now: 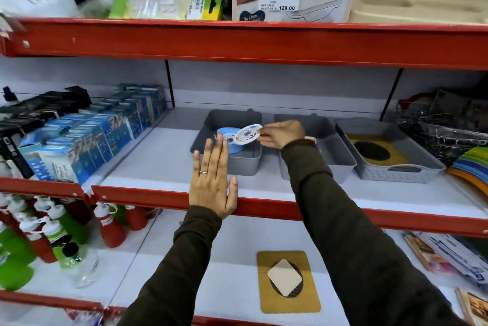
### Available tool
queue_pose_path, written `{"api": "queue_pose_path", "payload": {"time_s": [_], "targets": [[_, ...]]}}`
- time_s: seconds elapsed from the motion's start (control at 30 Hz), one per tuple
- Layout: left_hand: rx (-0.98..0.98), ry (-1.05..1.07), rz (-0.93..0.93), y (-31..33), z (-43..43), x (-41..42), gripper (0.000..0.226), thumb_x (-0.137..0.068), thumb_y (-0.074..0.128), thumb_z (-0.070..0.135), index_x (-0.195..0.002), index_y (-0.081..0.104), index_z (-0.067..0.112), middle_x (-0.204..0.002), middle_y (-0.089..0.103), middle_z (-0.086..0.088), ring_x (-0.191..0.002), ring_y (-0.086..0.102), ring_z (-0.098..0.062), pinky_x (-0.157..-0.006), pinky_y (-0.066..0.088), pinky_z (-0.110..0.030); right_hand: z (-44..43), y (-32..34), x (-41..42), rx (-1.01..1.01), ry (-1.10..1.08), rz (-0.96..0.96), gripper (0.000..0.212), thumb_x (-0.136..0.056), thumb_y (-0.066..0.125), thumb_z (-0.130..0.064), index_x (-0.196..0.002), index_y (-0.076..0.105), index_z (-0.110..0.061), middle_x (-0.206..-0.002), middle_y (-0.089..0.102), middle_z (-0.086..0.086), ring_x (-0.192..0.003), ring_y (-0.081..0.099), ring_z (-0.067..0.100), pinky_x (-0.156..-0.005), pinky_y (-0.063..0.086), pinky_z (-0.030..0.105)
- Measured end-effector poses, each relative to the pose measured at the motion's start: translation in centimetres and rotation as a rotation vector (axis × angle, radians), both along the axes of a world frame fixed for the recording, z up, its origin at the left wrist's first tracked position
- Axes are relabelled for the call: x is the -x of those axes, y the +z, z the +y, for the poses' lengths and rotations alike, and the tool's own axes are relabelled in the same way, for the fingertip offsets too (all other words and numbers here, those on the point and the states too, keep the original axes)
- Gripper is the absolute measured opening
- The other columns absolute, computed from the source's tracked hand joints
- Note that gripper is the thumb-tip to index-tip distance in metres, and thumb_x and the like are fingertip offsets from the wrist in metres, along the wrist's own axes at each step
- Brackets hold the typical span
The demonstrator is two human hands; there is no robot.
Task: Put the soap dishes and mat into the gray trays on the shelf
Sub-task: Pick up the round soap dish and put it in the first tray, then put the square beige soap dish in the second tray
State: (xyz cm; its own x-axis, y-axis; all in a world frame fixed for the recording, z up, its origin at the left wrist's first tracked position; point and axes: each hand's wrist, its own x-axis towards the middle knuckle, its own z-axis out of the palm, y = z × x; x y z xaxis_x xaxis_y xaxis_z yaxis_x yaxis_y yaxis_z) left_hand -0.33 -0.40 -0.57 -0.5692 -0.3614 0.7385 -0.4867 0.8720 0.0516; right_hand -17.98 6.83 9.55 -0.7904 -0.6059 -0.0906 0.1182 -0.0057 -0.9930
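Three gray trays stand side by side on the middle shelf. The left tray [243, 164] holds a blue soap dish [229, 143]. My right hand [281, 134] pinches a white round patterned soap dish [247, 135] over that tray, right next to the blue one. My left hand [212, 180] is flat with fingers spread, in front of the left tray, holding nothing. The middle tray [338, 159] is mostly hidden by my right arm. The right tray [396, 170] holds a yellow mat with a black oval [375, 151]. On the shelf below lies another yellow mat [287, 282] with a beige square pad on it.
Blue boxes [105, 135] and black packs fill the middle shelf's left side. A wire basket [446, 130] and coloured plates [472, 167] stand at the right. Red and green bottles [52, 230] crowd the lower shelf's left; books [449, 259] lie at its right. The red shelf edge [264, 40] runs overhead.
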Motion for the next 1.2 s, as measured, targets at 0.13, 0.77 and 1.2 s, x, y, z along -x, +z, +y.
{"api": "queue_pose_path", "payload": {"time_s": [0.13,0.77,1.2], "targets": [[0.01,0.008,-0.005,-0.2,-0.3,0.3,0.082,-0.082,0.04,0.039,-0.153,0.013,0.006,-0.162,0.01,-0.009,-0.152,-0.005,-0.02,-0.123,0.004,-0.045,-3.8,-0.9,2.3,-0.122,-0.018,-0.008,0.034,-0.076,0.07,0.011,-0.107,0.06,0.019,-0.086,0.073,0.027,-0.063,0.075,0.029,-0.057,0.062,0.031],[0.05,-0.004,-0.066,-1.1,0.7,-0.1,0.078,-0.085,0.04,0.038,-0.153,0.019,0.004,-0.161,0.018,-0.015,-0.151,0.007,-0.027,-0.123,0.007,-0.048,9.6,-2.8,-7.8,0.147,-0.021,0.15,0.022,-0.082,0.074,-0.005,-0.103,0.072,0.001,-0.091,0.076,0.016,-0.076,0.076,0.018,-0.072,0.061,0.023],[0.045,0.054,-0.039,-0.2,0.0,0.3,0.081,-0.086,0.036,0.043,-0.153,0.011,0.006,-0.162,0.018,-0.013,-0.15,0.012,-0.031,-0.122,0.008,-0.049,16.5,-26.9,-5.5,-0.854,0.104,0.31,0.047,-0.073,0.08,-0.036,-0.111,0.072,-0.009,-0.113,0.074,0.009,-0.102,0.069,0.025,-0.086,0.054,0.029]]}}
